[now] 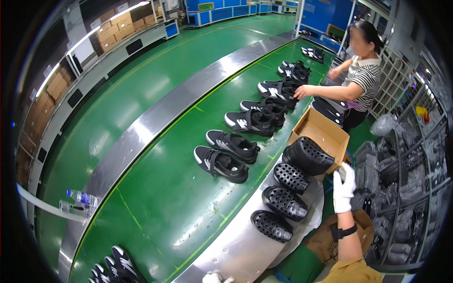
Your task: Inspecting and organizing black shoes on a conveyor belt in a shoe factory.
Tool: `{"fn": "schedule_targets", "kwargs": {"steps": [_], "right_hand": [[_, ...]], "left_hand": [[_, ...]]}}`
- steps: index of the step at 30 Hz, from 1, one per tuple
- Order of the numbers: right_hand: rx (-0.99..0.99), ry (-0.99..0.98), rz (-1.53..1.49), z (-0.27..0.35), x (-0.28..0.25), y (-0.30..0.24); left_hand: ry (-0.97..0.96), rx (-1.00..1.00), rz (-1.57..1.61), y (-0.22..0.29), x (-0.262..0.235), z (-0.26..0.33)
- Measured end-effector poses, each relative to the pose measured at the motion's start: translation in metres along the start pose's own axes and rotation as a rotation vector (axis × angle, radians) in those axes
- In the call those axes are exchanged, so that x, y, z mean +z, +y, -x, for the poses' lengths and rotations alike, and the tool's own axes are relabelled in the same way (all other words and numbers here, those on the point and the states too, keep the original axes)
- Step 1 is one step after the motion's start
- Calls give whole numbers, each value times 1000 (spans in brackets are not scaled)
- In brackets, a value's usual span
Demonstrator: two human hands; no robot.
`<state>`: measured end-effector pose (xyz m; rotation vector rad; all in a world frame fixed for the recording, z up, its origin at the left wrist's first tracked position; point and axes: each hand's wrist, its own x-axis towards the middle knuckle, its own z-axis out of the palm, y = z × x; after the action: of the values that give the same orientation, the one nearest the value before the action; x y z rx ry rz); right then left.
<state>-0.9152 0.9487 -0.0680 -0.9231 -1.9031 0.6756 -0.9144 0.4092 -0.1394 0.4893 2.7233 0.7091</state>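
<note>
My right hand (344, 188), in a white glove, is raised beside the near corner of an open cardboard box (330, 134). Its thumb and fingers look apart, and nothing shows between them. Next to the box stands a larger black rounded piece with holes (309, 155). Several similar smaller black perforated pieces, like shoe toes, line the metal ledge; one black perforated piece (272, 225) is nearest me. My left hand (218, 278), also white-gloved, shows only partly at the lower edge by the ledge, with its fingers mostly cut off.
Pairs of black-and-white shoes (222, 162) stand along the green conveyor belt (179, 203). More shoes (122, 264) show at the lower left. A co-worker (363, 75) in a striped shirt reaches toward the shoes. Plastic bottles (82, 198) sit on the far metal rim; a rack (406, 188) holds wrapped items.
</note>
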Motion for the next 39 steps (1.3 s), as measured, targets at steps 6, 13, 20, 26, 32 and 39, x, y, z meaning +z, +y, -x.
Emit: {"fn": "schedule_targets", "kwargs": {"steps": [6,13,20,26,32,39], "right_hand": [[-578,-259,691,-49,40,-86],[-582,-641,751,-66,67,-72],[-710,-442,778,-61,66,-101],[-931,-728,425,4,96,-194],[-670,-1408,931,24,224,-226],[-506,-1398,975,20,282,-197]], "left_hand": [[111,29,34,-4,5,3],[216,46,12,-7,5,6],[254,-12,63,-3,1,7],[171,-66,35,5,-9,3],[221,-40,-62,2,-9,5],[431,65,82,-16,10,10]]}}
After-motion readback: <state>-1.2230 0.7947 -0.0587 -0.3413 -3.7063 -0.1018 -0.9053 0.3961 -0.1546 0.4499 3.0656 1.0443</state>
